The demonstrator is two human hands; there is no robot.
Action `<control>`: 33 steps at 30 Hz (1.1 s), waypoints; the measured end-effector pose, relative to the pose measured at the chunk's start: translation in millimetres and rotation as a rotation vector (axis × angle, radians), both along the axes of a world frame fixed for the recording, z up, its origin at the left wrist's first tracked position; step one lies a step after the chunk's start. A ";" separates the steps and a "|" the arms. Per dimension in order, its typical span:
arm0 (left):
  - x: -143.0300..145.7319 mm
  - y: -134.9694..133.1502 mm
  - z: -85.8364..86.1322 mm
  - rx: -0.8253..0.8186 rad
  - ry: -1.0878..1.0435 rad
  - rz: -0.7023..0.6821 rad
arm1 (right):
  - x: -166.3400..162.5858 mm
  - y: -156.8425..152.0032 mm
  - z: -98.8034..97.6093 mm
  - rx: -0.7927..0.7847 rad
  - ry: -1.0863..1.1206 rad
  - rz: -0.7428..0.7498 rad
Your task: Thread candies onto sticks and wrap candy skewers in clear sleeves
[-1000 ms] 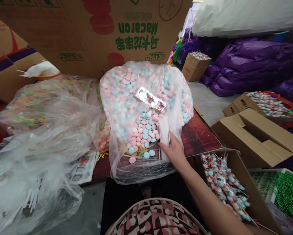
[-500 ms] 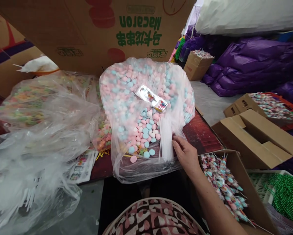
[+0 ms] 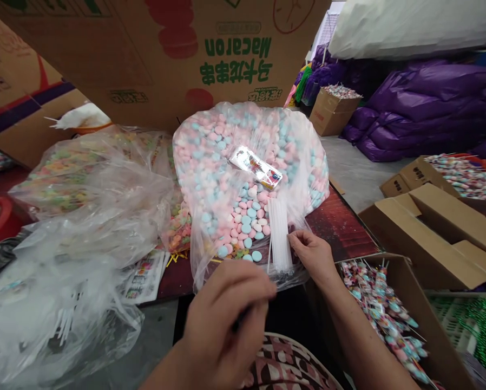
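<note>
A big clear plastic bag (image 3: 210, 162) full of pink and blue round candies lies open on the dark red table (image 3: 336, 222). A bundle of white sticks (image 3: 279, 235) lies at the bag's mouth beside the loose candies (image 3: 245, 216). My right hand (image 3: 314, 254) pinches the bag's plastic edge just right of the sticks. My left hand (image 3: 227, 319) is raised close in front of the camera with fingers curled together over something I cannot make out. A small printed packet (image 3: 256, 167) rests on top of the bag.
Crumpled clear bags (image 3: 76, 227) with coloured candies fill the left. A large "Macaron" carton (image 3: 178, 49) stands behind. An open box of wrapped lollipops (image 3: 383, 314) sits at the right, with more cartons (image 3: 425, 227) and purple sacks (image 3: 421, 103) beyond.
My left hand has come into view from below. My right hand slid off the white sticks to the right and now pinches the bag's edge.
</note>
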State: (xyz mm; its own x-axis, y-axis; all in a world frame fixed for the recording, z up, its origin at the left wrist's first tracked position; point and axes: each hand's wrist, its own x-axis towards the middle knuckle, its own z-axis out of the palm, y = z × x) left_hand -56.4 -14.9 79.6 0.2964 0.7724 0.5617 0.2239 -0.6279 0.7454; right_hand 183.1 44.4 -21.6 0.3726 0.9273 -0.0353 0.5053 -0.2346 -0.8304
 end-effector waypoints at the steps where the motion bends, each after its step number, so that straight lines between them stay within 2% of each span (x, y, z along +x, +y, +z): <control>1: 6.9 12.5 -7.5 -0.025 0.078 -0.011 | 0.2 0.8 -0.1 0.010 -0.015 0.002; 3: 18.6 30.9 -27.2 -0.034 0.137 0.034 | -0.6 2.4 0.5 0.042 -0.067 0.003; 6: 26.6 40.7 -55.5 -0.020 0.254 0.062 | -4.2 5.7 2.5 0.039 -0.195 0.010; 10: 23.6 38.0 -71.2 -0.017 0.327 0.067 | -7.1 9.5 3.6 0.010 -0.218 0.021; 14: 18.7 36.7 -74.3 -0.063 0.311 0.094 | -5.0 8.7 2.6 0.050 -0.133 0.034; 18: 17.2 37.8 -79.4 -0.113 0.278 0.116 | -3.5 5.0 2.5 0.083 -0.147 0.020; 25: 13.8 39.4 -81.2 -0.207 0.221 0.158 | -6.5 0.9 8.5 0.222 -0.433 0.014; 28: 13.0 41.8 -77.5 -0.273 0.174 0.172 | -10.8 -0.8 14.6 0.327 -0.471 0.015; 30: 14.3 44.2 -72.7 -0.342 0.115 0.163 | -16.7 -4.3 21.8 0.397 -0.412 0.063; 33: 19.0 47.9 -62.6 -0.525 -0.045 0.113 | -31.1 -15.0 37.0 0.438 -0.247 0.225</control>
State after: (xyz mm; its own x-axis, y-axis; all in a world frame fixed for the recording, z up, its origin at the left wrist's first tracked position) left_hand -37.4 33.1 17.0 0.1796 0.9784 0.1021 0.2288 -0.1425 0.9630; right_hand 152.0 29.4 15.4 0.1120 0.8932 0.4354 0.6955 0.2426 -0.6764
